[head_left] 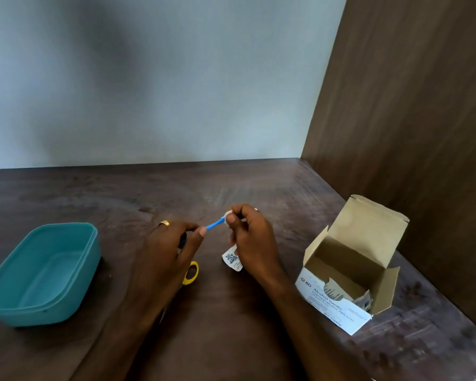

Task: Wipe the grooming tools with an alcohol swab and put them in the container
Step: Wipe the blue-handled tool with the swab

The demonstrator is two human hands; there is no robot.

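Note:
My left hand [171, 248] grips a thin blue grooming tool [215, 224] above the table, its tip pointing right. My right hand [248, 232] pinches a white alcohol swab [227, 215] around that tip. A torn swab wrapper [231, 261] hangs from under the right hand's lower fingers. A yellow handle loop [190, 274], apparently of small scissors, shows beneath my left hand, the rest hidden. The teal plastic container [88, 243] stands at the left with nothing visible inside.
An opened cardboard box of alcohol swabs [341, 306] sits on the dark wooden table at the right, flaps up. A brown wooden side panel [410, 105] rises along the right; a pale wall stands behind the table.

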